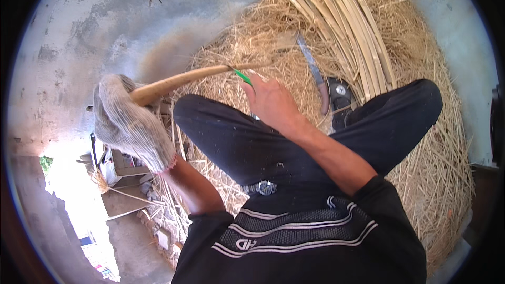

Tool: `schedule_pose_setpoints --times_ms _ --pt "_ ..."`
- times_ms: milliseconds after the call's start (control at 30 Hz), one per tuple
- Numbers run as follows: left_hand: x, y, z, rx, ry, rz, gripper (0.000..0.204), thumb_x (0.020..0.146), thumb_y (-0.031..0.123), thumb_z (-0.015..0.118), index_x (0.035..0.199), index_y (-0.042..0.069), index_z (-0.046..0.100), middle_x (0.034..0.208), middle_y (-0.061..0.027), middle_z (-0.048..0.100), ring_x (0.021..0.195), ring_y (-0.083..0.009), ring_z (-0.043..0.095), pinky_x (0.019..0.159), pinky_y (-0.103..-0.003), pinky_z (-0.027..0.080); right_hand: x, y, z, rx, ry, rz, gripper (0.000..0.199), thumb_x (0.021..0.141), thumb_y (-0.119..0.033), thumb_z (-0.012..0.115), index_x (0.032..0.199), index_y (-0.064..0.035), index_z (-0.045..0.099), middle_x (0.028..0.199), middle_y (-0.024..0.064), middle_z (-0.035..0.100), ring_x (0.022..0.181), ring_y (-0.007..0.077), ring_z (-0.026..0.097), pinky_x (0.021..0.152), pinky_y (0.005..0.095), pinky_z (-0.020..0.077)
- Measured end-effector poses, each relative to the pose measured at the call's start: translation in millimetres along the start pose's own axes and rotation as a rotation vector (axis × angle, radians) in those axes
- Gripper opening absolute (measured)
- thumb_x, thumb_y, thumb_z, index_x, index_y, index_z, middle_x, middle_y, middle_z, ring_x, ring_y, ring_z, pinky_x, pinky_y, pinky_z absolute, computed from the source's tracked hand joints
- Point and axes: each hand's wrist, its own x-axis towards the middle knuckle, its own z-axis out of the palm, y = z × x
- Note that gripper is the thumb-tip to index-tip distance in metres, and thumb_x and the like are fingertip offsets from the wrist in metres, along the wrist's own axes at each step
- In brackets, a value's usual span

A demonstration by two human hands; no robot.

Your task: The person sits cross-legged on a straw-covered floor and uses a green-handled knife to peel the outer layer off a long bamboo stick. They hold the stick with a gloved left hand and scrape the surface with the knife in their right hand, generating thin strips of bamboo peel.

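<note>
1. A grey concrete floor [105, 26], stained and mottled, filled the upper left.
2. A broad heap of dry straw [436, 147] covered the floor to the right.
3. A bundle of pale split cane strips [347, 26] lay on the straw at the top.
4. Bright daylight washed out the lower left, where cluttered ground [126, 189] showed below a ledge.

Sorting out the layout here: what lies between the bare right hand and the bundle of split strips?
In the head view, a knife lies on the straw between the right hand and the strips, blade pointing away from the person.
</note>
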Motion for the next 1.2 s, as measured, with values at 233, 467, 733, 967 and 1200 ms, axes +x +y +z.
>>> schedule_pose_setpoints --times_ms 233,467,733,967,1200 --pt "22.0 31.4 11.1 -0.294 0.106 -0.395 0.033 0.091 0.03 0.059 0.084 -0.001 0.065 0.069 -0.0103 0.06 0.053 -0.0174 0.061 0.039 -0.029 0.049 21.2 28.9 27.3 -0.209 0.102 -0.014 0.03 0.103 -0.033 0.047 0.097 -0.0052 0.054 0.063 0.0179 0.063 0.057 0.0379 0.067 0.054 0.0509 0.0553" --pt "15.6 28.3 -10.7 -0.221 0.049 -0.218 0.031 0.096 0.025 0.055 0.08 0.001 0.064 0.069 -0.0059 0.06 0.053 -0.0137 0.058 0.044 -0.029 0.046 29.1 131.7 80.2 -0.35 -0.245 0.171 0.024 0.088 -0.025 0.063 0.091 -0.0026 0.071 0.081 0.0151 0.071 0.075 0.033 0.071 0.06 0.0431 0.0561" --pt "-17.8 -25.1 -12.2 0.177 -0.006 -0.032 0.051 0.072 0.015 0.081 0.117 0.003 0.06 0.096 -0.0086 0.067 0.077 -0.0222 0.067 0.068 -0.035 0.055 20.0 103.6 23.8 -0.072 -0.172 0.289 0.037 0.101 -0.032 0.048 0.118 -0.0004 0.054 0.09 0.027 0.067 0.081 0.0443 0.067 0.071 0.0541 0.054" --pt "-2.0 14.3 2.4 -0.06 0.139 -0.162 0.036 0.091 0.031 0.053 0.079 -0.003 0.06 0.066 -0.0095 0.056 0.049 -0.0167 0.055 0.037 -0.026 0.044 -13.9 -12.4 8.3 0.257 -0.009 -0.03 0.028 0.102 -0.027 0.048 0.101 0.0006 0.049 0.061 0.0242 0.06 0.058 0.0475 0.061 0.054 0.0543 0.0496" --pt "-7.5 12.0 2.4 0.147 0.191 -0.031 0.039 0.092 0.032 0.054 0.085 -0.005 0.061 0.072 -0.0105 0.057 0.054 -0.0186 0.06 0.04 -0.027 0.05 -10.4 -0.7 17.1 0.186 0.019 0.025 0.027 0.102 -0.028 0.049 0.098 -0.0016 0.05 0.059 0.0233 0.06 0.057 0.0457 0.062 0.055 0.0527 0.0505"
